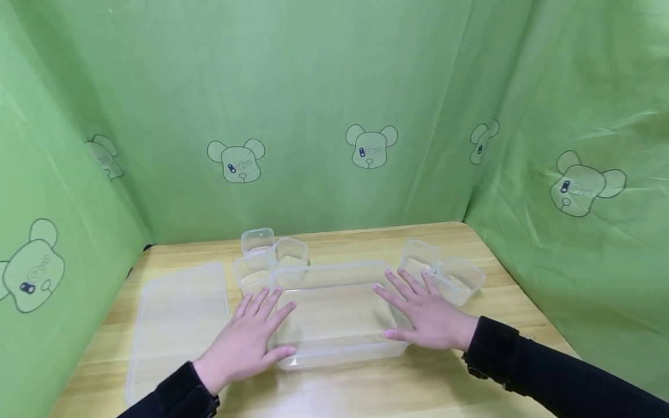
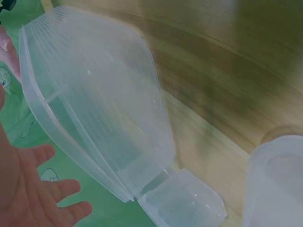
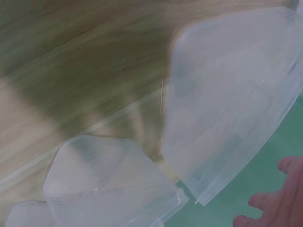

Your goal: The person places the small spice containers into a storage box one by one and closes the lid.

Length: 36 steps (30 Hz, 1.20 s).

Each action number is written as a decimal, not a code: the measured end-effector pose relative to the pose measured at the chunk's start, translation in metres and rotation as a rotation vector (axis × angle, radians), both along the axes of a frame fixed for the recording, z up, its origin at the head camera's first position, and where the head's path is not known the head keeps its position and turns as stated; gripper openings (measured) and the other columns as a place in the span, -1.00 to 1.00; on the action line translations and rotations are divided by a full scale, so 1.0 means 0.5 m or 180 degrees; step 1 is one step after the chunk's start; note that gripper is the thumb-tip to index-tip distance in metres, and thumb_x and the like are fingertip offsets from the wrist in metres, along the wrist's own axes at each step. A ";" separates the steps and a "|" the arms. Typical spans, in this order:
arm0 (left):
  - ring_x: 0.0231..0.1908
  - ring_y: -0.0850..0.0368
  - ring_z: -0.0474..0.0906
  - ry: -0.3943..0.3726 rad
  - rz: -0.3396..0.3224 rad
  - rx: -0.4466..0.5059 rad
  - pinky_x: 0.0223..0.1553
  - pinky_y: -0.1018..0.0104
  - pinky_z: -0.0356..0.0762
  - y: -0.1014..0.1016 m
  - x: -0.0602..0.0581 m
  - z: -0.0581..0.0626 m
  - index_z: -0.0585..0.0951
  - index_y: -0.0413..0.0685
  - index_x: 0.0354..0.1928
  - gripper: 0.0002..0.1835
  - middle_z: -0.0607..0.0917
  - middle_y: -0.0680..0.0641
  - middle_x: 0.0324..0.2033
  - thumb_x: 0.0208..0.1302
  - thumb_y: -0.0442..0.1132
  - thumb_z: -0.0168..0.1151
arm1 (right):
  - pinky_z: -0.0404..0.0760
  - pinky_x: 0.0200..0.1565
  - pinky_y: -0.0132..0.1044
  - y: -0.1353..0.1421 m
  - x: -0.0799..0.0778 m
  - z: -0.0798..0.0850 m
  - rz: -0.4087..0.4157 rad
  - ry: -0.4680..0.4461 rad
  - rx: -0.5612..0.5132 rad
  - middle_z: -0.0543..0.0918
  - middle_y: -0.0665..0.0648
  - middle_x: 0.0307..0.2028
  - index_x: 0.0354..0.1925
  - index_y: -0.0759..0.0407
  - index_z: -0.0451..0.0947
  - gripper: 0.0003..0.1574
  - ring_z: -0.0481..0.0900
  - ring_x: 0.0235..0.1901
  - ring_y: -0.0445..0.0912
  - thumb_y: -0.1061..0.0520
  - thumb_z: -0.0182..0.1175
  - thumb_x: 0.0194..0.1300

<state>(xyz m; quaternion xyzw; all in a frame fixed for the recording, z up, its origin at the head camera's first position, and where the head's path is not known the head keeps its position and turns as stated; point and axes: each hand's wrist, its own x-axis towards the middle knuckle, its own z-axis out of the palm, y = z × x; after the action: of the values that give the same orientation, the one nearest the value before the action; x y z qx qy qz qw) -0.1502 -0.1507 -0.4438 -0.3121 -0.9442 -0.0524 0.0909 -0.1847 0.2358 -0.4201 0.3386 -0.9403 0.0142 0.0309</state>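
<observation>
A large clear plastic container (image 1: 334, 316) lies open-topped on the wooden table, in the middle of the head view. Over its left end my left hand (image 1: 248, 345) is spread, palm down, fingers straight and thumb apart. Above its right end the right hand (image 1: 431, 313) is spread in the same way. Neither hand grips anything. In the left wrist view the container's ribbed wall (image 2: 104, 94) stands beside the left fingers (image 2: 66, 189). The right wrist view has the right fingers (image 3: 265, 201) off to the side of the container (image 3: 227, 94).
Behind the left hand stand several small clear boxes, one (image 1: 258, 241) at the back. Two more, a rear box (image 1: 420, 255) and a nearer box (image 1: 462, 278), stand by the right hand. A flat clear lid (image 1: 180, 319) lies at left. Green curtains (image 1: 313, 87) surround the table.
</observation>
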 end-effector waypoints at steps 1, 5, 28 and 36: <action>0.46 -0.31 0.07 -0.0007 0.0000 0.0006 0.42 -0.29 -0.05 0.002 0.000 0.000 0.27 0.05 0.50 -0.16 0.14 -0.26 0.49 0.36 0.39 -0.02 | -0.15 0.33 0.49 -0.001 0.000 0.000 0.0000 -0.0008 -0.0002 -0.06 0.28 0.55 0.57 -0.06 0.05 0.04 -0.05 0.49 0.32 -0.45 0.08 0.34; 0.46 -0.32 0.08 -0.0010 -0.0015 -0.0009 0.42 -0.28 -0.05 0.008 0.000 -0.002 0.27 0.05 0.50 -0.15 0.13 -0.26 0.50 0.34 0.39 -0.01 | -0.15 0.35 0.46 -0.005 0.002 -0.004 0.0004 -0.0031 0.0003 -0.05 0.27 0.55 0.57 -0.05 0.05 0.05 -0.06 0.50 0.31 -0.50 0.01 0.34; 0.48 -0.23 0.05 -0.0193 -0.0225 -0.0039 0.44 -0.23 -0.04 0.051 0.012 -0.032 0.27 0.09 0.51 -0.18 0.17 -0.22 0.50 0.40 0.43 -0.18 | -0.05 0.44 0.23 -0.019 0.016 -0.029 0.0196 -0.0381 -0.0105 -0.07 0.30 0.55 0.58 -0.05 0.03 0.01 -0.13 0.52 0.27 -0.45 0.02 0.38; 0.45 -0.22 0.14 -0.0115 -0.0297 -0.0115 0.43 -0.21 0.01 0.065 0.016 -0.038 0.27 0.12 0.50 -0.24 0.24 -0.22 0.47 0.41 0.35 -0.06 | 0.05 0.42 0.23 -0.028 0.025 -0.036 0.0280 -0.0421 -0.0141 -0.08 0.30 0.54 0.57 -0.04 0.04 0.01 -0.09 0.51 0.27 -0.43 0.04 0.38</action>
<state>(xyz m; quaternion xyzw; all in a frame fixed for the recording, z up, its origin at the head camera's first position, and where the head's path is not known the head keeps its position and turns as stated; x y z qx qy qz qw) -0.1421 -0.1185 -0.4627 -0.3565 -0.9309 -0.0452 0.0657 -0.1724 0.2217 -0.4382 0.3772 -0.9240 0.0587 -0.0246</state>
